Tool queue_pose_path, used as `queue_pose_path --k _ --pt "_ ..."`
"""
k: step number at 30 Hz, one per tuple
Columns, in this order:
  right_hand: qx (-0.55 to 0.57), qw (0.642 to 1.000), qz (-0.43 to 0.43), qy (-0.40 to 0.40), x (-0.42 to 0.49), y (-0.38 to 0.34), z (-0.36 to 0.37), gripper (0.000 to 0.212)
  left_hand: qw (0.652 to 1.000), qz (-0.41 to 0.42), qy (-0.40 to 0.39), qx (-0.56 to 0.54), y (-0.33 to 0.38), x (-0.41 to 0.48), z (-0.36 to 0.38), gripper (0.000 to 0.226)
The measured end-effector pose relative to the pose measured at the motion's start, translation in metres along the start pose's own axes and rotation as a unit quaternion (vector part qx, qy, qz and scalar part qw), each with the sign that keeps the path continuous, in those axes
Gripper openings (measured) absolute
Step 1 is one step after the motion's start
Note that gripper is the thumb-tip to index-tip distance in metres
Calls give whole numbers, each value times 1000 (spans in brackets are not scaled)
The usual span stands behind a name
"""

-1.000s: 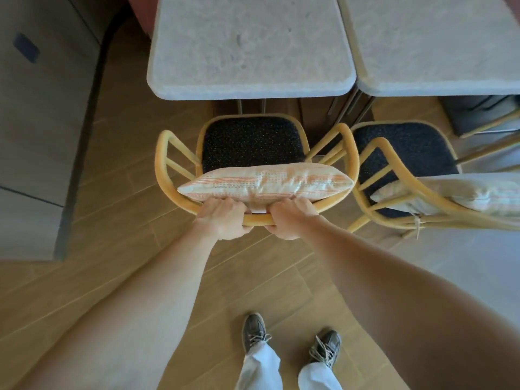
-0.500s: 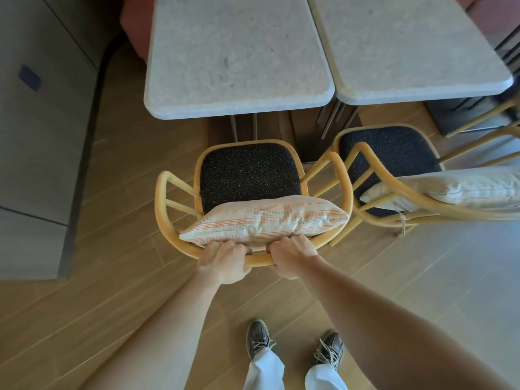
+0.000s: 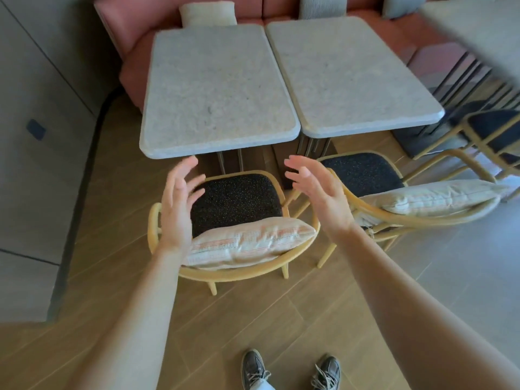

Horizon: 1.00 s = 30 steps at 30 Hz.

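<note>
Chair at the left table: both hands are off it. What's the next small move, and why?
Probably bring both hands down to the cushion and square it on the chair: left hand and right hand hang open above it, holding nothing, and the cushion lies askew against the back.

Grey stone-topped left table (image 3: 219,88) and matching right table (image 3: 351,74), long edges touching. Terracotta upholstered bench (image 3: 135,32) along their far edges. Yellow bentwood armchair, black seat (image 3: 363,174), at right table's near edge; pale striped cushion (image 3: 439,197) against its backrest.

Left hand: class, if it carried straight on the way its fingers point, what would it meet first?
Probably the near edge of the left table; the left hand is open, but depth is unclear.
</note>
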State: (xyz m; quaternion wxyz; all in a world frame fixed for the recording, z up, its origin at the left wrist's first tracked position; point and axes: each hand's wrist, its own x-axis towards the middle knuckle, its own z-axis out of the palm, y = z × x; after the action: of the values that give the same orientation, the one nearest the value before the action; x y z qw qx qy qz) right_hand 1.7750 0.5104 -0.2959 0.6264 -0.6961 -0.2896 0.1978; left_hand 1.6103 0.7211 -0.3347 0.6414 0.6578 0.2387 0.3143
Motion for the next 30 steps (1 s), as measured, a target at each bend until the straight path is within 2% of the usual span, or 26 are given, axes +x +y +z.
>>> queue_pose_path --k 3,5,7,9,13,15,18,20,26,28,30 --pt "14 992 -101 77 -22 -42 -42 53 992 93 -69 -49 52 6 55 72" --pt "-4 992 -99 83 -43 -61 -72 56 987 109 -112 -45 75 -4 97 75" --pt "-18 991 -99 93 -66 -74 -108 61 979 129 -148 -62 93 -18 140 69" --pt "-29 983 -134 121 -87 -86 -152 66 968 161 -179 -75 112 -33 185 65" --pt "-26 971 -161 174 -135 -110 -239 73 953 183 -231 -70 148 -72 273 74" --pt "-20 960 -194 199 -162 -119 -288 77 942 212 -250 -66 163 -92 320 72" --pt "-21 953 -210 220 -199 -120 -361 62 930 236 -272 -70 178 -120 391 67" --pt "-28 946 -208 246 -230 -116 -416 61 923 245 -286 -76 183 -145 447 66" --pt "-19 933 -204 296 -279 -116 -543 88 916 244 -306 -86 206 -200 583 73" --pt "-26 928 -213 304 -280 -114 -582 85 913 246 -311 -92 212 -207 619 79" --pt "-29 927 -211 308 -275 -105 -621 72 913 240 -316 -96 214 -209 656 80"
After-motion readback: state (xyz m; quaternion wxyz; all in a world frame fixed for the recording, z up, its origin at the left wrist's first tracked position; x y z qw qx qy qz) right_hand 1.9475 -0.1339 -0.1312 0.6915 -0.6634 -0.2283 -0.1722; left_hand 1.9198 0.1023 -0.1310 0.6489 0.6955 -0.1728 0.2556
